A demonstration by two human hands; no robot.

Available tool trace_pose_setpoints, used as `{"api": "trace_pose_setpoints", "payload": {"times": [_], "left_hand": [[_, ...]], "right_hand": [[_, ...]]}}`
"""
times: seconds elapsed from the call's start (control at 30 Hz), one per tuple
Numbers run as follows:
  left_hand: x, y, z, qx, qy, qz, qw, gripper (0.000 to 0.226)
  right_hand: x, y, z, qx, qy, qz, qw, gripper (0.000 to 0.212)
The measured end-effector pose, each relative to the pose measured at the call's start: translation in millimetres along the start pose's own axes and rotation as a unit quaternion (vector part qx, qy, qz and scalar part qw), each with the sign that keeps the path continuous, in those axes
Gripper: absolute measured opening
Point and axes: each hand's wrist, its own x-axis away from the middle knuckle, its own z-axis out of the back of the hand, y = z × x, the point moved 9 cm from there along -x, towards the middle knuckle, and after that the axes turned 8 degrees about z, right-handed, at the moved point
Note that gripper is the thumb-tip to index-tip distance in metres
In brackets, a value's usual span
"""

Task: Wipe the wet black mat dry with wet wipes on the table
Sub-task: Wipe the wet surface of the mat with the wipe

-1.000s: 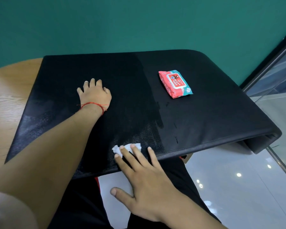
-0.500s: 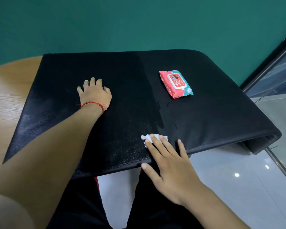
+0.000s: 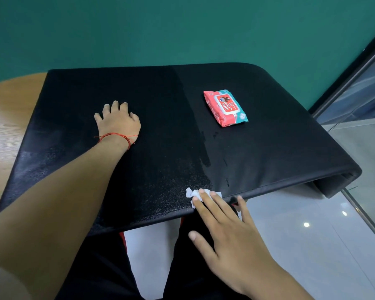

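Black mat [image 3: 160,105] lay draped over the table [image 3: 7,109], looked floppy and slick imo, so left hand [image 3: 119,122] pinned it, spread flat, while right hand [image 3: 232,232] pressed a limp wipe [image 3: 195,192] flat-fingered at its near edge

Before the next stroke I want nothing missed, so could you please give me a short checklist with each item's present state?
1. The wipe lies under the fingers of the right hand: ok.
2. The left hand rests on the mat: ok.
3. The mat is dry: not ok, a wet streak lies beyond the wipe.
4. The pack of wipes lies apart from the streak: ok.
5. The wipe can soak up more: cannot tell.
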Motion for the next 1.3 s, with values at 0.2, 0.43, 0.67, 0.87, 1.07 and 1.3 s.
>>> {"api": "trace_pose_setpoints", "payload": {"times": [0.2,0.43,0.67,0.87,1.07,1.3], "left_hand": [[0,0,-1,0.001,0.002,-0.001,1.000,0.060],[0,0,0,-0.002,-0.002,-0.002,1.000,0.059],[-2,-6,-2,0.013,-0.020,-0.006,1.000,0.061],[-7,-28,1,0.008,-0.036,-0.012,0.999,0.061],[-25,-101,19,0.014,-0.032,-0.003,0.999,0.059],[-45,-185,38,0.015,-0.032,0.007,0.999,0.056]], "right_hand": [[-18,22,3,-0.010,-0.011,-0.012,1.000,0.076],[-78,35,7,-0.054,-0.001,0.001,0.999,0.080],[-115,29,4,-0.035,0.030,0.001,0.999,0.082],[-122,2,0,-0.028,0.039,0.024,0.999,0.087],[-147,-74,-9,-0.060,0.018,0.065,0.996,0.089],[-181,-163,-21,-0.084,-0.010,0.101,0.991,0.091]]}}
